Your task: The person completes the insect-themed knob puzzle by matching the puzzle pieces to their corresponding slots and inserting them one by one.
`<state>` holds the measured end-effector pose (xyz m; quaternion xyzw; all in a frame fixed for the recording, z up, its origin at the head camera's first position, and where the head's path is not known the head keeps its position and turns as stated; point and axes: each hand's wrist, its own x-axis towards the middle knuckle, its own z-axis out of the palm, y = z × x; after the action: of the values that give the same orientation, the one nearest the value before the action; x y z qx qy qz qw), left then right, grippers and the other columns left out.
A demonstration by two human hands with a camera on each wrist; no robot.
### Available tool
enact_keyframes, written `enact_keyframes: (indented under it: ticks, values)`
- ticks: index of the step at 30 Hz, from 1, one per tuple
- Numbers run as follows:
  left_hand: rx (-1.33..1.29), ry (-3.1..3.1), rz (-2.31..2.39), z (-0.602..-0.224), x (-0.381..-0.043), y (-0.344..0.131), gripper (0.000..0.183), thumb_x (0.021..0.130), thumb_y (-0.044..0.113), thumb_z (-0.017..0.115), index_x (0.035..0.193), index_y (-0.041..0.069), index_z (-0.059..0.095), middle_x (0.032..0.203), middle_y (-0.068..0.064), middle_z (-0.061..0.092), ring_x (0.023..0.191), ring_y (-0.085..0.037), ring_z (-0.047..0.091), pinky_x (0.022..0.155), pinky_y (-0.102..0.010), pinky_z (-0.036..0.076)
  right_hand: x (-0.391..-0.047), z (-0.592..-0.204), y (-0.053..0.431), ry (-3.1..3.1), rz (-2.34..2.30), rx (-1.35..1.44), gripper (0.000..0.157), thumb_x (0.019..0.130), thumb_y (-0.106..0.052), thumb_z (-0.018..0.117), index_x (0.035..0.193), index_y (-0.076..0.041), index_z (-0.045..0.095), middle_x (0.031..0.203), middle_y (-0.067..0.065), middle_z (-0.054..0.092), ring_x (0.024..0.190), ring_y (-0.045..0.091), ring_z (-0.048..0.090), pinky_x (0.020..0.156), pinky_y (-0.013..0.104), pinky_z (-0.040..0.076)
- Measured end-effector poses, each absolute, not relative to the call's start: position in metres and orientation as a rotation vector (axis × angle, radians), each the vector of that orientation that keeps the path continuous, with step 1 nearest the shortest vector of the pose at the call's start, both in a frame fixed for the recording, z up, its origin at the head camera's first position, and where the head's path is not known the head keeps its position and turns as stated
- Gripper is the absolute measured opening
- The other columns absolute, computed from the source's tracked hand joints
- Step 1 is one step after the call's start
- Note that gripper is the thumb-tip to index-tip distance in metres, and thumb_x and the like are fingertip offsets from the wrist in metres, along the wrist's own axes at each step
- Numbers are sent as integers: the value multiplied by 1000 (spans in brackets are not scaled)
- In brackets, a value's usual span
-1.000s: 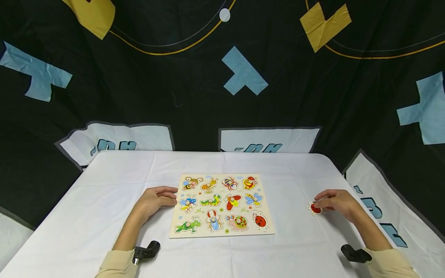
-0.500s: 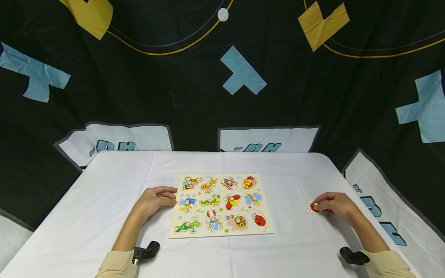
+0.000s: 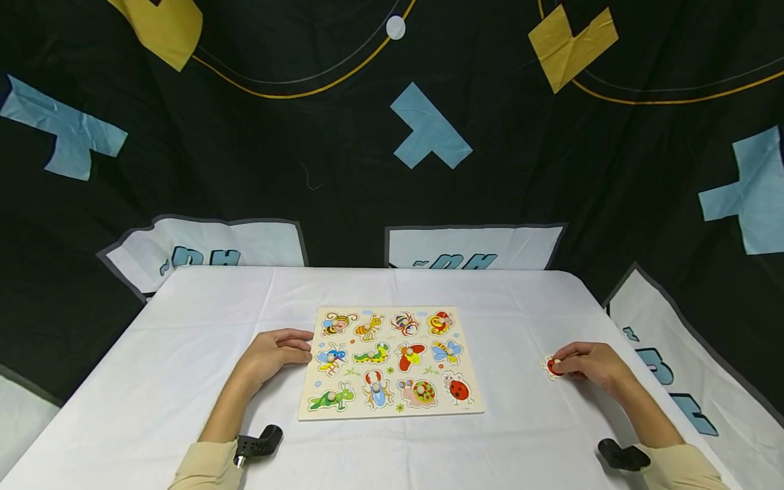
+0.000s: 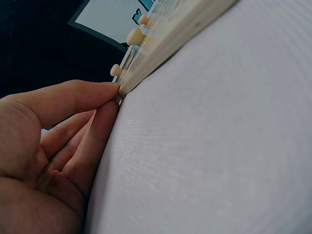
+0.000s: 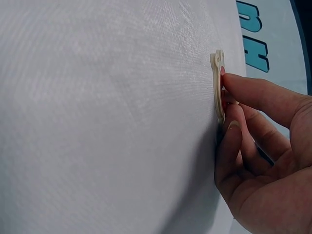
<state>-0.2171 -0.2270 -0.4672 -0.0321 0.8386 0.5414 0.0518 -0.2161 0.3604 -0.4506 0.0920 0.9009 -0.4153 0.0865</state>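
A wooden peg puzzle board (image 3: 392,371) with insect pictures lies mid-table; most of its pieces carry small round knobs. The ladybug picture (image 3: 457,388) at its lower right shows no knob. At the board's left edge is my left hand (image 3: 269,354), fingers fairly straight, with thumb and fingertips touching the edge in the left wrist view. Far to the right, my right hand (image 3: 594,364) pinches a red ladybug puzzle piece (image 3: 549,366) between thumb and fingers. In the right wrist view the pale wooden rim of the piece (image 5: 217,87) shows close over the cloth, its knob hidden by fingers.
White cloth (image 3: 245,449) covers the table. Behind it hangs a black curtain (image 3: 343,150) with blue and yellow patches. Black wrist mounts (image 3: 260,442) sit at both cuffs. The table's right edge runs close beside the right forearm.
My right fingers have come down onto the ladybug piece and closed around its knob; the hand shifted slightly toward the near side. The left hand and the board stay in place.
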Motion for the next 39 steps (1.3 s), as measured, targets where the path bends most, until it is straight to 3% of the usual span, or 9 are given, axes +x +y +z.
enact_keyframes:
  ticks: [7, 22, 39]
  values:
    - [-96, 2546, 1648, -468, -217, -226, 52, 80, 13, 83, 128, 2, 68, 104, -10, 77, 89, -7, 69, 79, -18, 48, -214, -450, 359, 2686, -1251, 283, 27, 84, -20, 80, 102, -1, 75, 90, 1, 70, 82, 18, 57, 68, 30, 48]
    - [-135, 2573, 1602, -467, -218, -226, 47, 80, 16, 82, 125, 8, 71, 99, -3, 77, 94, -9, 67, 87, -24, 46, -214, -449, 357, 2702, -1254, 288, 24, 83, -18, 79, 99, 0, 77, 83, -1, 70, 79, 18, 57, 67, 30, 48]
    - [-123, 2558, 1624, -467, -218, -227, 48, 80, 12, 82, 126, 4, 70, 99, -4, 77, 90, -8, 69, 82, -20, 48, -216, -446, 353, 2700, -1236, 292, 24, 84, -19, 78, 101, -2, 77, 86, 1, 72, 82, 20, 58, 69, 30, 49]
